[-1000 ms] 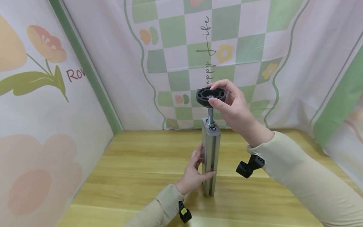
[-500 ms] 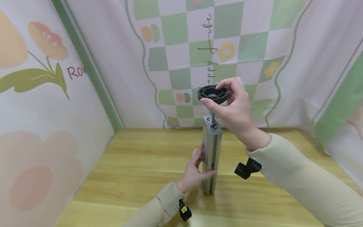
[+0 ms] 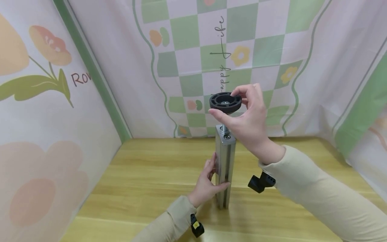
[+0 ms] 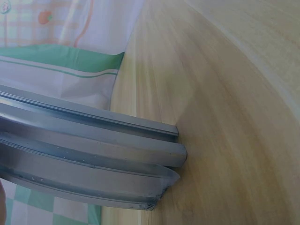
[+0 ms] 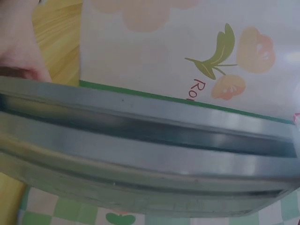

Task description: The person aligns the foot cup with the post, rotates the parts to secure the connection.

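Observation:
An aluminum extrusion with grooved sides stands upright on the wooden table. My left hand grips it low down, thumb across the front and fingers on its left side. From the end plate on top rises a threaded rod, carrying a black round leveling foot with its ribbed hollow face up. The right hand holds the foot's rim, thumb along the near left and fingertips at the back right. In the left wrist view, the extrusion's lower end meets the tabletop; the right wrist view shows its grooved side close up.
The wooden tabletop runs back to a curtain printed with green checks and flowers. Another printed panel borders the left side. Each wrist wears a small black camera mount.
The right thumb has slid leftward round the near rim of the foot, and the right wrist has shifted slightly left and down. The left hand and extrusion stay put.

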The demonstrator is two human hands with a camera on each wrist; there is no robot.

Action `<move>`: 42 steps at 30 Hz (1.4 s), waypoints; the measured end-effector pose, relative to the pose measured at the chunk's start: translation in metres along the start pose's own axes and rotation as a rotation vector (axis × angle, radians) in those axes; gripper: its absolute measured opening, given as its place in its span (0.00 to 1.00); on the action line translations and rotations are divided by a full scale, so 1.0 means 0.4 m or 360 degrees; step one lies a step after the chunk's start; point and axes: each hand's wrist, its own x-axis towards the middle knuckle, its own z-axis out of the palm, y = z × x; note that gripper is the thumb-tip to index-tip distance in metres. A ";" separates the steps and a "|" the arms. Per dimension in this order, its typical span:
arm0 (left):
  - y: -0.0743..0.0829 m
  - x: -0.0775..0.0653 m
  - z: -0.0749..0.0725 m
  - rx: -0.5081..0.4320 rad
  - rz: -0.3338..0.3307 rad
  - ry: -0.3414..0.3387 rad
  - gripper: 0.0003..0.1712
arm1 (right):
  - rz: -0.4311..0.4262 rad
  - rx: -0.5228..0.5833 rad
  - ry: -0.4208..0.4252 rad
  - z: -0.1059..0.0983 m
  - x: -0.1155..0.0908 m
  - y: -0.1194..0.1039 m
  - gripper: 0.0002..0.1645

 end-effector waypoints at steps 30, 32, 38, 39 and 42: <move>-0.001 -0.003 0.001 0.0031 0.0049 -0.0008 0.63 | 0.0722 0.2407 -0.1320 -0.017 0.078 0.099 0.29; -0.003 -0.003 0.001 0.0030 0.0064 -0.0011 0.63 | 0.0727 0.2445 -0.1314 -0.015 0.075 0.102 0.28; 0.000 -0.004 0.001 0.0018 0.0050 -0.0002 0.63 | 0.0709 0.2432 -0.1274 -0.013 0.067 0.109 0.24; 0.000 -0.004 0.001 0.0015 0.0037 0.0001 0.63 | 0.0705 0.2420 -0.1269 -0.013 0.067 0.110 0.23; 0.009 -0.005 0.000 0.0014 0.0005 0.0008 0.63 | 0.0711 0.2410 -0.1263 -0.013 0.065 0.112 0.22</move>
